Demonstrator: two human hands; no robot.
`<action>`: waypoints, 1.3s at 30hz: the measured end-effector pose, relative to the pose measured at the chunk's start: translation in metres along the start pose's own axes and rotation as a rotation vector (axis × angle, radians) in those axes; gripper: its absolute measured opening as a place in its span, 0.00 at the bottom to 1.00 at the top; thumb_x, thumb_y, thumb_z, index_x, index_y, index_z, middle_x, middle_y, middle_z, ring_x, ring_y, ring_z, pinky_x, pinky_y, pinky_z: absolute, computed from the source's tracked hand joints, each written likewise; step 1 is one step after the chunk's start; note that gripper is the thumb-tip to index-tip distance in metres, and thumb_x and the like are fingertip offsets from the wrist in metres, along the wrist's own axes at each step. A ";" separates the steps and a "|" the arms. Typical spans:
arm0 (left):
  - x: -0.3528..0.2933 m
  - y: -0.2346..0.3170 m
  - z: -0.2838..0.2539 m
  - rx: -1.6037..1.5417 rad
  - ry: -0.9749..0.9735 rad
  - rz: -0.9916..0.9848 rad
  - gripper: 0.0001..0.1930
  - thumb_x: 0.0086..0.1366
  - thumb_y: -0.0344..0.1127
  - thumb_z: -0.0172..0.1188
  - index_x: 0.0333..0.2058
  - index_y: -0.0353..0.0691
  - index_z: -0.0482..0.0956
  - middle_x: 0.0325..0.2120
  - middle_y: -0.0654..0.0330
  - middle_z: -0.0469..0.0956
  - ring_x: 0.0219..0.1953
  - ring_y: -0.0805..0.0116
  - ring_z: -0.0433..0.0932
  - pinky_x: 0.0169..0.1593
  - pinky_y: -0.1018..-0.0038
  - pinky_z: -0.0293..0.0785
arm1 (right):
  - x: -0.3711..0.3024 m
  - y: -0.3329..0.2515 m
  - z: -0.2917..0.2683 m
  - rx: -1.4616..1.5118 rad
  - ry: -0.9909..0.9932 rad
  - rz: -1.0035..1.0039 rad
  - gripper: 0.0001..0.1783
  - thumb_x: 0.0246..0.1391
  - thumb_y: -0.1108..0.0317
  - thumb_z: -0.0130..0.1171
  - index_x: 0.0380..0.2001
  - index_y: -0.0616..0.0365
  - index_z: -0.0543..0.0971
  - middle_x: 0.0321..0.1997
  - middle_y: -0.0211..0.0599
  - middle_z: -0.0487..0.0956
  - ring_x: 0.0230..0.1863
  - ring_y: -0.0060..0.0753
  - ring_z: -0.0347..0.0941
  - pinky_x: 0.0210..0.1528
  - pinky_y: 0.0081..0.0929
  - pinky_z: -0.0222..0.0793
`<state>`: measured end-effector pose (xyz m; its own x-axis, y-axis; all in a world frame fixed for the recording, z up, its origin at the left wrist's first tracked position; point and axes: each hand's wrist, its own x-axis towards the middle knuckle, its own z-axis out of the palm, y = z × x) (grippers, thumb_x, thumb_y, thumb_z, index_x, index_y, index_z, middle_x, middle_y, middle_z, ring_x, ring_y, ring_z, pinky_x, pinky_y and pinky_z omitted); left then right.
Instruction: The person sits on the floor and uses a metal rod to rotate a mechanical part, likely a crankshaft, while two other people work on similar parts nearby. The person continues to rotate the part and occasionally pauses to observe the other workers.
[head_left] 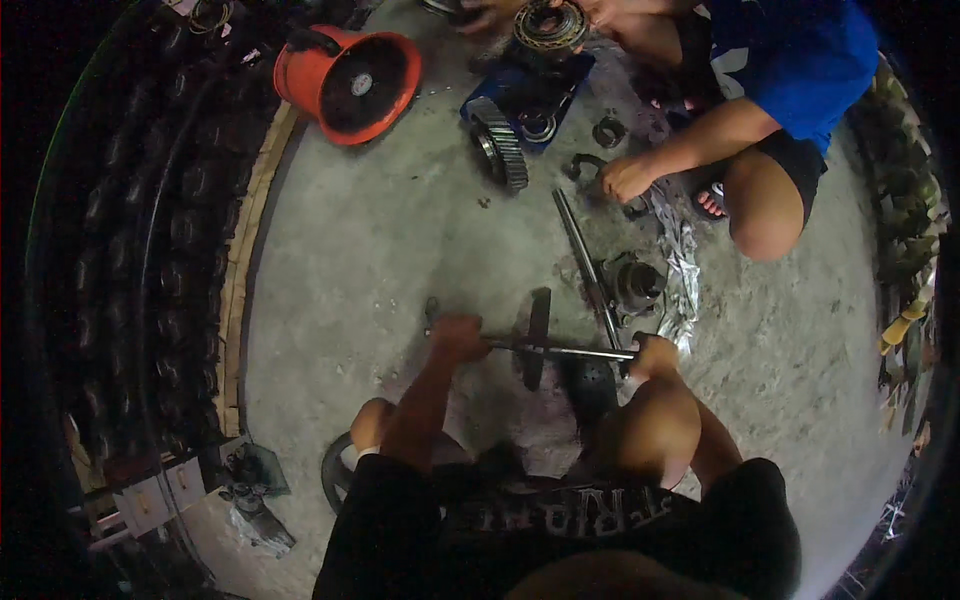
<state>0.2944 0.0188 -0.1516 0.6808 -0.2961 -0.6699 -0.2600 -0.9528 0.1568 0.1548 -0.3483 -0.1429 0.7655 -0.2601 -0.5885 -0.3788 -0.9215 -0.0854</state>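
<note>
A slim shiny metal rod (580, 352) runs crosswise in front of me, low over the concrete floor. My left hand (458, 338) is closed round its left end, somewhat blurred. At the other end, my right hand (655, 357) grips it beside my knee. A dark flat bar (538, 325) crosses the rod nearly at right angles between my hands; whether the two are joined I cannot tell. Just beyond my right hand lies a long metal bar (582, 245), next to a dark round metal part (637, 284).
A co-worker in a blue shirt (805, 60) crouches at the far right, one hand (627, 178) near dark rings. A toothed gear (498, 145) leans by a blue tray (572, 90). An orange drum fan (345, 85) stands far left. Crumpled plastic sheeting (683, 270) and stacked dark parts (130, 220) flank the floor.
</note>
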 end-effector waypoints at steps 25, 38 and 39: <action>-0.003 0.042 0.005 0.019 0.138 0.087 0.18 0.44 0.42 0.63 0.35 0.43 0.85 0.35 0.51 0.84 0.41 0.49 0.83 0.47 0.57 0.79 | 0.037 0.070 0.048 0.014 -0.088 -0.001 0.28 0.30 0.45 0.66 0.39 0.43 0.83 0.38 0.44 0.84 0.42 0.53 0.81 0.43 0.47 0.75; -0.002 0.034 -0.002 0.088 0.084 0.080 0.18 0.45 0.45 0.63 0.37 0.46 0.84 0.36 0.53 0.84 0.41 0.51 0.83 0.49 0.57 0.78 | 0.027 0.056 0.033 0.012 -0.076 0.019 0.27 0.37 0.45 0.66 0.43 0.43 0.83 0.41 0.43 0.84 0.46 0.52 0.80 0.48 0.47 0.76; -0.003 0.041 -0.007 0.077 0.083 0.092 0.18 0.45 0.44 0.63 0.37 0.46 0.84 0.36 0.53 0.84 0.41 0.50 0.83 0.49 0.57 0.78 | 0.031 0.064 0.038 -0.025 -0.068 0.022 0.27 0.37 0.46 0.65 0.43 0.42 0.83 0.41 0.43 0.84 0.46 0.52 0.80 0.48 0.47 0.75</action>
<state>0.2866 -0.0195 -0.1386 0.7054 -0.3894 -0.5923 -0.3735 -0.9144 0.1563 0.1339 -0.4045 -0.1973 0.7196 -0.2611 -0.6435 -0.3816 -0.9229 -0.0522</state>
